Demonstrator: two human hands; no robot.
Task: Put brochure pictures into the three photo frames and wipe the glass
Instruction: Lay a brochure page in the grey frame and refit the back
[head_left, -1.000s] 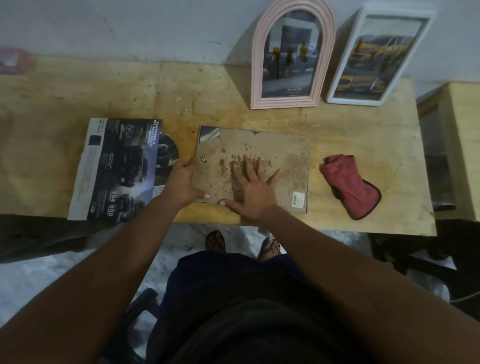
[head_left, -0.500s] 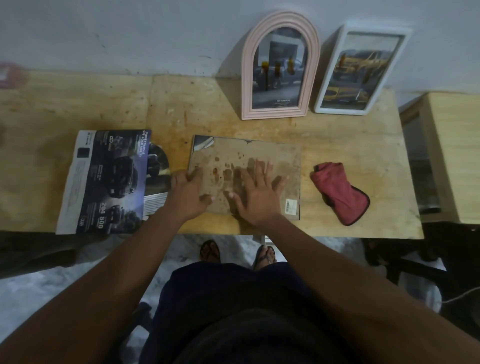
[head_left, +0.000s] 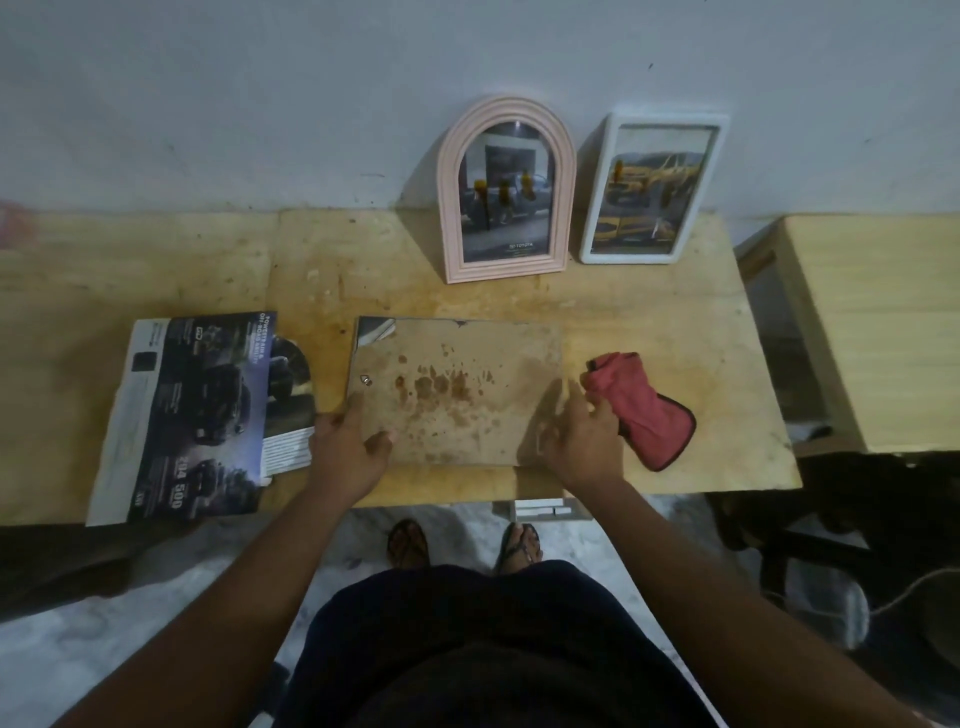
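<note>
A photo frame (head_left: 457, 384) lies face down at the table's front, its stained brown backing board up. My left hand (head_left: 348, 447) grips its near-left corner, thumb on the board. My right hand (head_left: 582, 441) rests over the frame's right edge with fingers apart and blurred, just touching a red cloth (head_left: 644, 410). A dark car brochure (head_left: 192, 415) lies to the left of the frame. Against the wall stand a pink arched frame (head_left: 506, 270) and a white frame (head_left: 631, 257), each with a car picture in it.
The wooden table (head_left: 156, 260) is stained and its front edge runs just under my hands. A second light wooden table (head_left: 883, 322) stands to the right, dark furniture (head_left: 831, 509) below it. My sandalled feet show on the floor.
My right hand has slid from the middle of the backing board to the frame's right edge, next to the cloth. My left hand stays at the left corner. The view has pulled back.
</note>
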